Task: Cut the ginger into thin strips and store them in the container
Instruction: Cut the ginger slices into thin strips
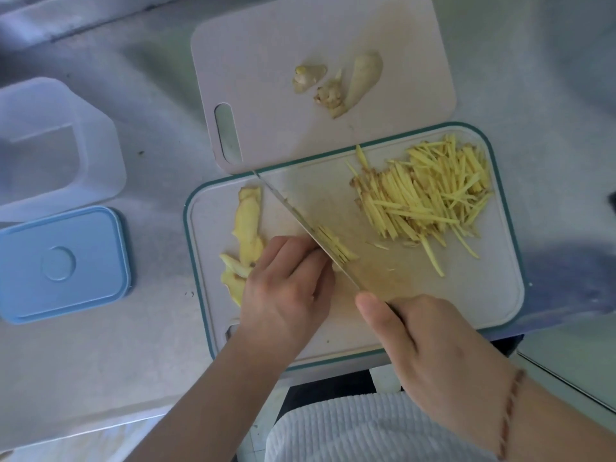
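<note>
While the container and its blue lid wait apart on the left, slicing is in hand. Pale yellow ginger slices lie on the board; the left hand presses curled fingers on a small stack, the knife cutting just beside them. The right hand grips the handle. Cut strips are piled on the right. Next, I think, the fingers must retreat slightly.

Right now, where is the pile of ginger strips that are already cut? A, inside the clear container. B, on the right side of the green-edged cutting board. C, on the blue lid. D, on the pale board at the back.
B: the ginger strips lie heaped on the right side of the green-edged cutting board, while the clear container off to the left holds none.
</note>
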The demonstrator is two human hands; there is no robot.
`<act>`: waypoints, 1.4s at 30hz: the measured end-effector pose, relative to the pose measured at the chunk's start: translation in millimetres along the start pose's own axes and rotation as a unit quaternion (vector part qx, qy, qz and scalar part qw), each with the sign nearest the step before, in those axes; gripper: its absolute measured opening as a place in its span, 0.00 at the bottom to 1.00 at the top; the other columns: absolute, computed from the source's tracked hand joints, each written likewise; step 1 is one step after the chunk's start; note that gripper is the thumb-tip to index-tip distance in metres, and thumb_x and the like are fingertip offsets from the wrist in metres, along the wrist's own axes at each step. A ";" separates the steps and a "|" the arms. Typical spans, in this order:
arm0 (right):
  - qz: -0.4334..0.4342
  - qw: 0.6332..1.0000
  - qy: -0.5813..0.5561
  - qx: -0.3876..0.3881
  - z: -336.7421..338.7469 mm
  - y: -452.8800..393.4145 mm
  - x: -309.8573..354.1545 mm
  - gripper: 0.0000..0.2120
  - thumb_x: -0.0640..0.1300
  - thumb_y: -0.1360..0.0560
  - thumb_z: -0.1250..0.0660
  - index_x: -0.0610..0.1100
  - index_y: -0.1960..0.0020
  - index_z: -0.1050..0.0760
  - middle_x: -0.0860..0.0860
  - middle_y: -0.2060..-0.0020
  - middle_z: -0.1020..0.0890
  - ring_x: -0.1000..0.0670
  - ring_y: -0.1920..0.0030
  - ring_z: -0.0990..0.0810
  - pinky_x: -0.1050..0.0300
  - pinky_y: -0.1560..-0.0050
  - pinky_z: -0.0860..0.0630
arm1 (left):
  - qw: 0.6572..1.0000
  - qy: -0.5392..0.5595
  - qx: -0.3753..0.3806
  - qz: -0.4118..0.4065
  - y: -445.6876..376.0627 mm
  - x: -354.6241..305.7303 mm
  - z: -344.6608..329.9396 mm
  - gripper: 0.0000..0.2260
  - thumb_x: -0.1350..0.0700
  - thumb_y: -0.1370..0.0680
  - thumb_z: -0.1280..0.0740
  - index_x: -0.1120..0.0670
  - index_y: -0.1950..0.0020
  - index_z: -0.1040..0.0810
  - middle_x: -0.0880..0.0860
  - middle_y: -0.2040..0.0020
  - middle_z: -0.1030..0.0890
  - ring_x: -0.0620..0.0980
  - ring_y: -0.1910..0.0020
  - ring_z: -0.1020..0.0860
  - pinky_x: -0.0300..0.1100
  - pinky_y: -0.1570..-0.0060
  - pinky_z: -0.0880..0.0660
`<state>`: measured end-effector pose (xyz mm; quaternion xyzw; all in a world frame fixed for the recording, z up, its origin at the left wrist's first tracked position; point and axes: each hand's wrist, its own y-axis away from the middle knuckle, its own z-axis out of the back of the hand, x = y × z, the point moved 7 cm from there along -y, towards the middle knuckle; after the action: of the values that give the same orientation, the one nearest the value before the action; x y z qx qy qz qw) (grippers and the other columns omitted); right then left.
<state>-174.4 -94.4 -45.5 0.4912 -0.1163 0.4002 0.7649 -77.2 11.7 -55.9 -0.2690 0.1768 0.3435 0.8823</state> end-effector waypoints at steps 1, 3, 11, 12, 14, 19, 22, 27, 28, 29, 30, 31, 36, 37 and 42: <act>-0.004 1.000 -0.003 0.004 -1.6 -2.7 0.0 0.30 0.70 0.29 0.59 0.46 0.74 0.43 0.49 0.81 0.37 0.51 0.77 0.38 0.60 0.72 0.36 | 1.000 0.000 0.007 0.001 0.9 0.2 -1.8 0.06 0.70 0.27 0.29 0.62 0.62 0.18 0.55 0.61 0.18 0.53 0.62 0.23 0.33 0.52 0.32; 0.010 1.000 -0.008 0.008 -4.0 -17.1 6.7 0.30 0.69 0.28 0.59 0.45 0.74 0.41 0.50 0.82 0.39 0.52 0.78 0.38 0.59 0.73 0.35 | 1.000 0.004 0.015 0.003 0.4 -0.4 -3.1 0.07 0.69 0.24 0.32 0.62 0.61 0.17 0.56 0.59 0.17 0.54 0.61 0.22 0.34 0.53 0.31; -0.024 0.999 -0.030 -0.003 -1.0 5.3 1.2 0.30 0.70 0.33 0.58 0.46 0.73 0.38 0.51 0.81 0.36 0.52 0.78 0.37 0.61 0.73 0.36 | 1.000 -0.004 0.016 0.018 -1.9 -0.2 0.1 0.08 0.73 0.29 0.28 0.62 0.64 0.18 0.55 0.61 0.18 0.53 0.63 0.24 0.33 0.53 0.32; -0.030 0.999 -0.027 0.003 -3.6 5.6 -1.1 0.30 0.71 0.34 0.58 0.46 0.72 0.38 0.51 0.81 0.36 0.52 0.78 0.37 0.62 0.73 0.36 | 1.000 -0.004 0.022 0.017 -2.0 -0.7 -1.2 0.07 0.73 0.29 0.27 0.62 0.63 0.18 0.56 0.60 0.17 0.53 0.62 0.23 0.33 0.53 0.31; -0.009 1.000 -0.023 0.005 -7.5 -6.3 2.2 0.30 0.70 0.31 0.59 0.46 0.73 0.40 0.51 0.81 0.38 0.52 0.78 0.38 0.61 0.73 0.36 | 0.999 -0.007 0.040 0.010 -1.6 -0.7 -3.2 0.07 0.73 0.29 0.29 0.63 0.61 0.17 0.56 0.57 0.16 0.55 0.62 0.21 0.35 0.55 0.29; 0.022 0.999 -0.034 -0.014 0.3 -19.8 9.9 0.30 0.69 0.28 0.57 0.45 0.74 0.41 0.52 0.82 0.39 0.53 0.79 0.38 0.60 0.74 0.35 | 0.998 -0.017 0.065 0.001 -0.4 0.1 -3.0 0.12 0.77 0.32 0.31 0.63 0.55 0.15 0.57 0.54 0.16 0.57 0.60 0.21 0.39 0.55 0.27; 0.004 0.999 -0.036 -0.005 -1.2 1.6 -0.6 0.29 0.70 0.28 0.58 0.47 0.73 0.44 0.51 0.81 0.39 0.52 0.77 0.40 0.61 0.73 0.37 | 0.998 -0.007 0.061 0.004 -2.0 1.6 -2.7 0.12 0.76 0.31 0.32 0.63 0.55 0.15 0.56 0.54 0.16 0.55 0.58 0.22 0.38 0.55 0.27; 0.002 0.999 -0.039 -0.002 -6.9 -6.0 -0.6 0.29 0.69 0.29 0.58 0.46 0.73 0.43 0.51 0.81 0.39 0.53 0.78 0.40 0.60 0.73 0.36 | 0.998 -0.001 0.066 0.010 -2.7 1.0 -2.9 0.17 0.79 0.36 0.28 0.61 0.56 0.14 0.53 0.54 0.15 0.53 0.59 0.21 0.35 0.56 0.28; 0.008 0.999 -0.046 -0.005 -6.8 -11.3 1.9 0.29 0.69 0.29 0.57 0.46 0.73 0.43 0.52 0.82 0.40 0.53 0.78 0.40 0.60 0.74 0.37 | 0.998 -0.001 0.066 0.009 -3.4 1.0 -3.1 0.17 0.79 0.36 0.28 0.61 0.56 0.14 0.53 0.54 0.15 0.53 0.59 0.21 0.35 0.57 0.28; 0.013 0.999 -0.052 -0.009 -6.1 -15.4 3.5 0.29 0.69 0.28 0.56 0.46 0.74 0.43 0.52 0.82 0.40 0.53 0.79 0.40 0.60 0.75 0.37 | 0.998 -0.001 0.066 0.006 -3.7 1.3 -3.3 0.16 0.79 0.35 0.28 0.61 0.56 0.14 0.54 0.54 0.15 0.52 0.59 0.21 0.35 0.56 0.29; 0.016 0.998 -0.057 -0.012 -5.4 -17.7 4.0 0.29 0.68 0.28 0.55 0.46 0.74 0.43 0.52 0.82 0.40 0.53 0.79 0.39 0.60 0.75 0.37 | 0.998 -0.001 0.067 0.003 -3.6 1.5 -3.3 0.16 0.79 0.35 0.28 0.61 0.56 0.14 0.54 0.54 0.15 0.52 0.58 0.22 0.34 0.56 0.29; 0.018 0.998 -0.061 -0.015 -4.4 -18.5 4.7 0.29 0.68 0.28 0.55 0.46 0.74 0.43 0.52 0.82 0.40 0.52 0.79 0.39 0.60 0.75 0.37 | 0.998 0.000 0.070 0.000 -3.1 1.8 -3.2 0.15 0.79 0.34 0.28 0.61 0.56 0.14 0.54 0.53 0.15 0.52 0.58 0.22 0.35 0.56 0.28; 0.022 0.998 -0.049 -0.014 0.5 -3.2 3.1 0.29 0.68 0.28 0.55 0.45 0.73 0.44 0.51 0.81 0.40 0.52 0.77 0.40 0.61 0.74 0.38 | 0.997 0.000 0.082 0.004 0.9 2.7 -1.3 0.16 0.79 0.34 0.28 0.62 0.54 0.14 0.54 0.54 0.16 0.54 0.57 0.20 0.37 0.56 0.26; 0.023 0.999 -0.042 -0.013 1.6 -0.3 3.1 0.28 0.68 0.28 0.55 0.46 0.73 0.44 0.51 0.81 0.40 0.52 0.77 0.40 0.62 0.74 0.39 | 0.997 0.000 0.080 0.005 0.7 3.1 -1.0 0.15 0.79 0.33 0.29 0.62 0.55 0.14 0.54 0.55 0.16 0.55 0.57 0.20 0.36 0.56 0.27; 0.008 1.000 -0.018 -0.008 0.7 2.7 -1.7 0.29 0.69 0.28 0.57 0.45 0.73 0.42 0.50 0.80 0.38 0.52 0.77 0.39 0.62 0.74 0.37 | 0.997 -0.002 0.078 0.000 0.2 3.1 -1.0 0.16 0.79 0.35 0.26 0.61 0.55 0.14 0.54 0.55 0.16 0.55 0.57 0.20 0.36 0.56 0.27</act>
<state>-177.3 -95.3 -44.4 0.4915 -0.1372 0.3962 0.7633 -75.2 12.8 -58.3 -0.1988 0.2010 0.3297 0.9008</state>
